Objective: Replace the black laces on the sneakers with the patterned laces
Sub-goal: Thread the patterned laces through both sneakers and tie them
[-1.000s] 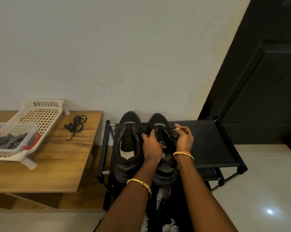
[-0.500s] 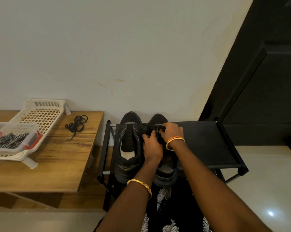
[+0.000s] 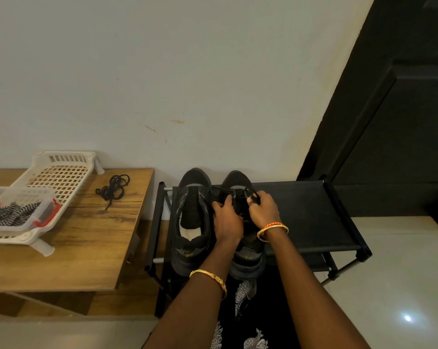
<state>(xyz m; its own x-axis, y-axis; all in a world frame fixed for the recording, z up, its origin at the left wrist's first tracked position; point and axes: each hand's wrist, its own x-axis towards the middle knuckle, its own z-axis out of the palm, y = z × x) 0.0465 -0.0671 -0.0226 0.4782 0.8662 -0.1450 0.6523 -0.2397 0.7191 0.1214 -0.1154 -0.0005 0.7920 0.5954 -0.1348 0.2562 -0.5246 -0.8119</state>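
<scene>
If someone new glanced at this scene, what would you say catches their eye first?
Most likely the two hands, left hand and right hand, working at the black lace on the right sneaker, which stands beside the left sneaker on the black rack. Next, the striped laces in a clear box on the wooden table, near a loose black lace.

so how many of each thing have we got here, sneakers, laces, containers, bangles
sneakers: 2, left sneaker and right sneaker on the black rack
black laces: 2, loose black lace on the wooden table, the other black lace in the hands
patterned laces: 1 bundle
containers: 2, white basket, clear box
bangles: 2
total: 9
</scene>
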